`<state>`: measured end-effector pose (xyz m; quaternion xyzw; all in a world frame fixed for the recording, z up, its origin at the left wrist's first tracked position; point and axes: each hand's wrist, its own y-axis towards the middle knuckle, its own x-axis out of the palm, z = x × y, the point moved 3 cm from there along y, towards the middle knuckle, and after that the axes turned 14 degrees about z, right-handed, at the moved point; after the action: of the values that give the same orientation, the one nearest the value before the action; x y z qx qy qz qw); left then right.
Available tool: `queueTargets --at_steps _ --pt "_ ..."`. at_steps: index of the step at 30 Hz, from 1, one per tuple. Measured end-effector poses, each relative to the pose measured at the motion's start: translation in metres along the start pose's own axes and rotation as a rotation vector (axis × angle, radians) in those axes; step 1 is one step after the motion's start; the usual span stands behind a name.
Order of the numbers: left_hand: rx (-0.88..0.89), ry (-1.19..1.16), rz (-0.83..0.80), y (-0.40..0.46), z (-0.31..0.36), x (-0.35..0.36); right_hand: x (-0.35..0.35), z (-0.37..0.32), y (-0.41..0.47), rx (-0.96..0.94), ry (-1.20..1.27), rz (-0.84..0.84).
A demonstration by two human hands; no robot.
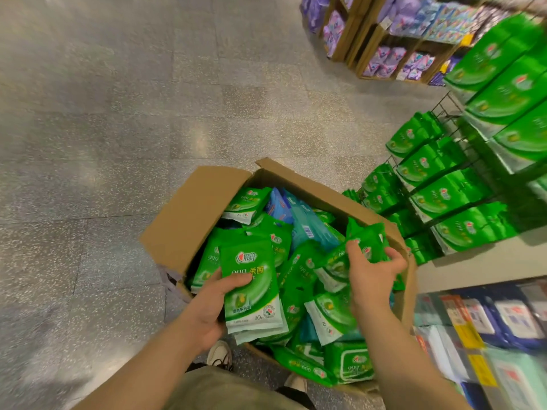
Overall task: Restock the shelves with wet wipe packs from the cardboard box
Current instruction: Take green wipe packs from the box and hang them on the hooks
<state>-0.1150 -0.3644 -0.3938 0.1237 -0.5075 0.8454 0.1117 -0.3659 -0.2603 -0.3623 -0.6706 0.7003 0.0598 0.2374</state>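
A small stack of green plastic wet wipe packs (pixel 253 288) is gripped by the left hand (pixel 213 303), thumb curled across the front, just above the open brown cardboard box (pixel 192 208) on the speckled floor. More green packs (pixel 365 244) at the box's right side are clutched by the right hand (pixel 373 279). Matching packs are racked on the black wire shelf (pixel 450 184) far right.
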Motion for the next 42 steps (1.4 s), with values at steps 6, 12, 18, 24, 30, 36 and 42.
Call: queueTargets --at_steps 6,12,18,24,30,36,42 --pt "0.0 0.065 -0.029 -0.002 -0.011 0.027 -0.056 0.038 0.006 0.115 -0.078 0.08" --pt "0.001 0.109 -0.046 0.001 -0.019 0.031 -0.08 0.042 0.013 0.129 -0.072 0.098" --pt "-0.005 0.147 -0.053 0.0 -0.029 0.033 -0.055 0.085 0.009 0.307 -0.111 0.018" --pt "-0.003 0.145 -0.032 0.004 -0.03 0.027 -0.049 0.097 -0.013 0.417 -0.14 0.021" --pt "0.011 0.138 -0.043 0.002 -0.029 0.02 -0.034 0.086 -0.016 0.653 0.006 -0.073" --pt "0.04 0.121 -0.041 0.002 -0.022 0.011 -0.019 0.074 -0.014 0.817 0.075 -0.178" --pt "0.051 0.107 -0.018 0.004 -0.012 -0.002 -0.019 0.074 -0.035 0.625 0.154 -0.139"
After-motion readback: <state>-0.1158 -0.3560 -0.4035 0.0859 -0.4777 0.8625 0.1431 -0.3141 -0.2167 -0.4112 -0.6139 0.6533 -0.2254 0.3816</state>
